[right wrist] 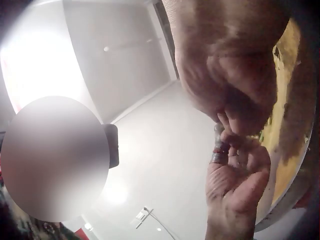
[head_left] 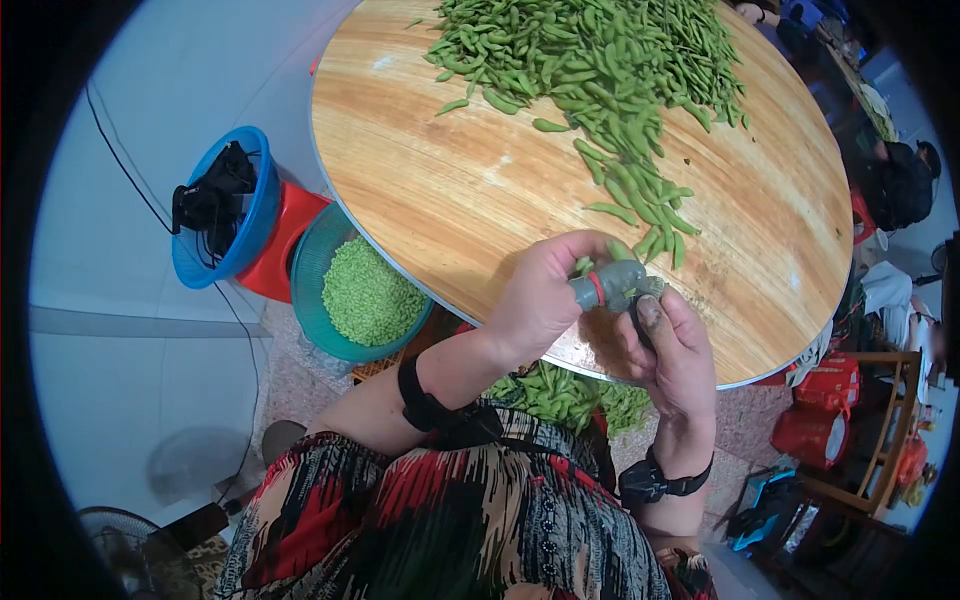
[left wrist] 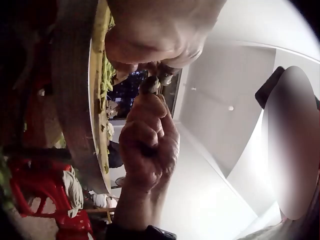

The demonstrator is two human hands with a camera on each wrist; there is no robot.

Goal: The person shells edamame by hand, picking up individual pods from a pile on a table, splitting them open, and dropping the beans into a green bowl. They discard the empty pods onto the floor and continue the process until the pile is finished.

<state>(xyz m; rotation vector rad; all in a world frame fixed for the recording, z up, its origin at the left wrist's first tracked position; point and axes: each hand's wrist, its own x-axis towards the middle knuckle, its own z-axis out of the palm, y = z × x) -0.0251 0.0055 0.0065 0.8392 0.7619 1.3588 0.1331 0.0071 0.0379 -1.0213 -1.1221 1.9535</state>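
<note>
Over the near edge of the round wooden table (head_left: 430, 160), my two hands meet. My left hand (head_left: 540, 300) holds green soybean pods (head_left: 618, 250) in its curled fingers. A grey-green cover (head_left: 600, 287) with a red band wraps its thumb. My right hand (head_left: 685, 345) has its fingers curled and its thumb bent against a pod at the left thumb's tip; the pod is mostly hidden. In the left wrist view the right hand (left wrist: 147, 140) faces the left from below. The right wrist view shows the left hand (right wrist: 235, 185) with the banded thumb upright.
A large heap of soybean pods (head_left: 590, 60) spreads over the table's far side and trails toward my hands. Shelled beans (head_left: 370, 300) fill a green basin (head_left: 310, 260) at the left, near a blue basin (head_left: 265, 215) on a red stool. More pods (head_left: 560, 395) lie below the table edge.
</note>
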